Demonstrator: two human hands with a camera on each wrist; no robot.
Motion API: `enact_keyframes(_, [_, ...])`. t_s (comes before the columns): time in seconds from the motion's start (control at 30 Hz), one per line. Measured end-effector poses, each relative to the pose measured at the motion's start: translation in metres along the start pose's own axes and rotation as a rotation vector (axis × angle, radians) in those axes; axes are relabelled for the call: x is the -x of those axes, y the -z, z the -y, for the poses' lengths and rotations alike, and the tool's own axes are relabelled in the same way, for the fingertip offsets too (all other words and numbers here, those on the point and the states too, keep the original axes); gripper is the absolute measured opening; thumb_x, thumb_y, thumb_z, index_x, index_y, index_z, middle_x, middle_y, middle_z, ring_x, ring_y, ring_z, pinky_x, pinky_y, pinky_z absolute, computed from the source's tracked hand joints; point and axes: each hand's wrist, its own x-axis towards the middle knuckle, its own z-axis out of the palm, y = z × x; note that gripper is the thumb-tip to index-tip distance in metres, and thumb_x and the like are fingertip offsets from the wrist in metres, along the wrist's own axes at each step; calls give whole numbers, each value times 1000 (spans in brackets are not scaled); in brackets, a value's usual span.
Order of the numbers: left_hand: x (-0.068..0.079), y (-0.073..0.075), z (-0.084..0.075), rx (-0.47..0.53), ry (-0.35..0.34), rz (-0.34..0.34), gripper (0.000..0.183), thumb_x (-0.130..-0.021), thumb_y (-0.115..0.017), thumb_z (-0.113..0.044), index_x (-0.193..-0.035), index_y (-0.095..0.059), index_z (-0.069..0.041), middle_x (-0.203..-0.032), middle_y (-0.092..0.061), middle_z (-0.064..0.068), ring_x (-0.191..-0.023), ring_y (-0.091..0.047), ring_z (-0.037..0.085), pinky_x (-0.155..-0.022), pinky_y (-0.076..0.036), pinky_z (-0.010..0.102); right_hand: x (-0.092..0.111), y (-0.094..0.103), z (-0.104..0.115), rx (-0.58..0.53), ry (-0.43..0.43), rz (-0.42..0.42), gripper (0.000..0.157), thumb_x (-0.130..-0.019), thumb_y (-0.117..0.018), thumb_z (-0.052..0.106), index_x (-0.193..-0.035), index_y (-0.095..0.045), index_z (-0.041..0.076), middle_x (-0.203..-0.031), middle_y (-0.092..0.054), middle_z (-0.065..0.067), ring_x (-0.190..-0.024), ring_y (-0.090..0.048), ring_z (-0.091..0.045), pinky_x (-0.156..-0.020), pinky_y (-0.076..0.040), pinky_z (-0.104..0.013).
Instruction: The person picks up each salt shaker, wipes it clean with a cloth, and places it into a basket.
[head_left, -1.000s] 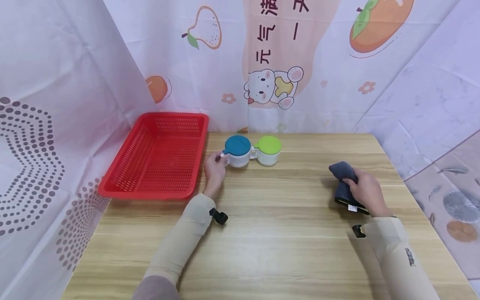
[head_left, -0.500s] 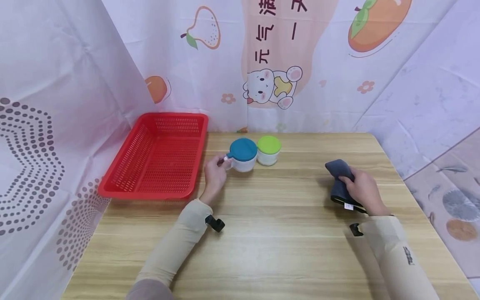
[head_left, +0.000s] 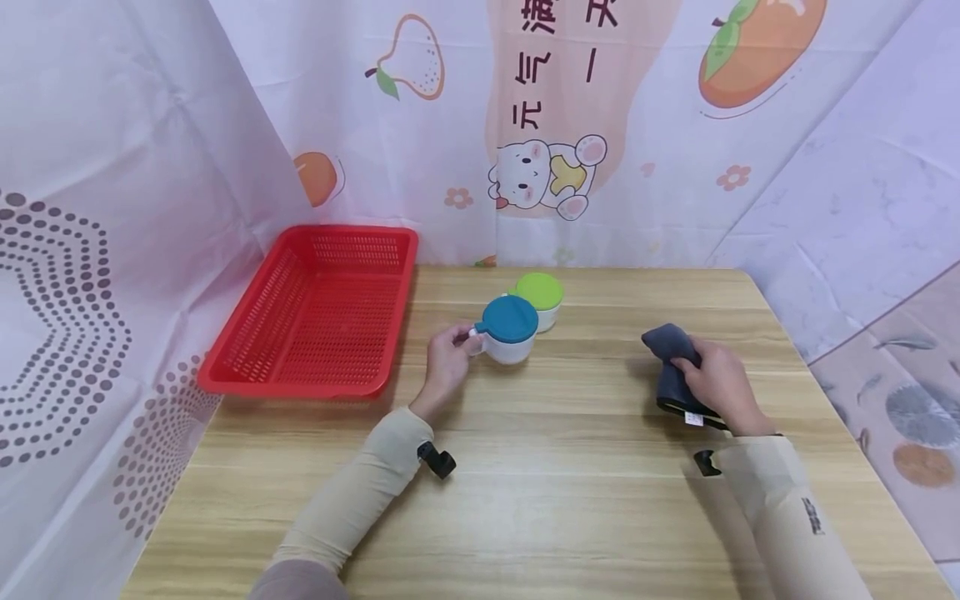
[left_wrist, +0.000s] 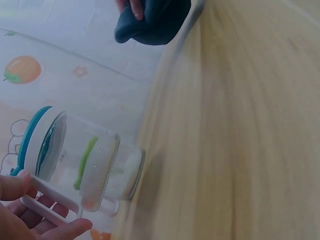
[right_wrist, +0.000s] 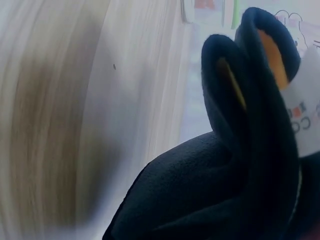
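My left hand (head_left: 447, 364) grips the handle of a clear seasoning jar with a blue lid (head_left: 511, 320). In the left wrist view, the thumb and fingers wrap the jar's pale handle (left_wrist: 52, 200), and its base appears raised off the table. Just behind it stands a similar jar with a green lid (head_left: 539, 292), partly hidden by the blue-lidded one. Over the right side of the table, my right hand (head_left: 722, 383) holds a folded dark grey cloth (head_left: 675, 367). A white tag (right_wrist: 305, 112) and a yellow-orange inner side show on the cloth in the right wrist view.
A red perforated plastic basket (head_left: 307, 317) stands at the back left of the wood-grain table (head_left: 540, 500). Printed curtains (head_left: 450, 133) hang behind the table and along both sides.
My left hand has drawn the blue-lidded jar rightward and nearer to me, in front of the green-lidded one. The right hand has shifted slightly left with the cloth.
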Motion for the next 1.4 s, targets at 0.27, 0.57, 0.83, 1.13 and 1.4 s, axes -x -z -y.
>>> enact_keyframes(0.27, [1, -9, 11, -22, 38, 40, 25, -92, -67, -14, -114, -68, -3, -111, -68, 12, -100, -62, 21, -91, -55, 35, 0, -2, 5, -15, 2, 16, 25, -90, -64, 8, -110, -61, -8, -102, -64, -36, -88, -60, -49, -79, -44, -62])
enact_keyframes(0.57, [1, -15, 21, -44, 11, 48, 24, -91, -69, -16, -111, -70, -4, -110, -69, 11, -102, -63, 22, -92, -55, 35, 1, -5, 9, -37, -29, 67, 34, -94, -60, 10, -122, -58, -9, -112, -61, -37, -96, -59, -49, -85, -44, -62])
enact_keyframes(0.83, [0, -18, 25, -63, 13, 61, 25, -91, -68, -16, -113, -70, -5, -111, -69, 11, -102, -63, 22, -91, -55, 34, 1, -7, 10, -28, -40, 93, 41, -94, -58, 10, -129, -53, -12, -118, -58, -40, -105, -56, -54, -90, -43, -64])
enact_keyframes(1.13, [-2, -20, 27, -55, 18, 52, 24, -92, -68, -17, -112, -70, -5, -111, -69, 11, -101, -62, 22, -92, -55, 36, 2, -7, 10, -35, -27, 114, 39, -93, -59, 8, -126, -54, -12, -116, -59, -39, -103, -58, -52, -88, -44, -63])
enact_keyframes(1.4, [-1, -21, 29, -53, 55, 68, 24, -92, -67, -18, -113, -69, -6, -112, -67, 10, -103, -61, 23, -94, -54, 36, 2, -4, 11, -33, -47, 140, 43, -93, -60, 10, -129, -53, -12, -121, -57, -39, -108, -55, -53, -91, -43, -64])
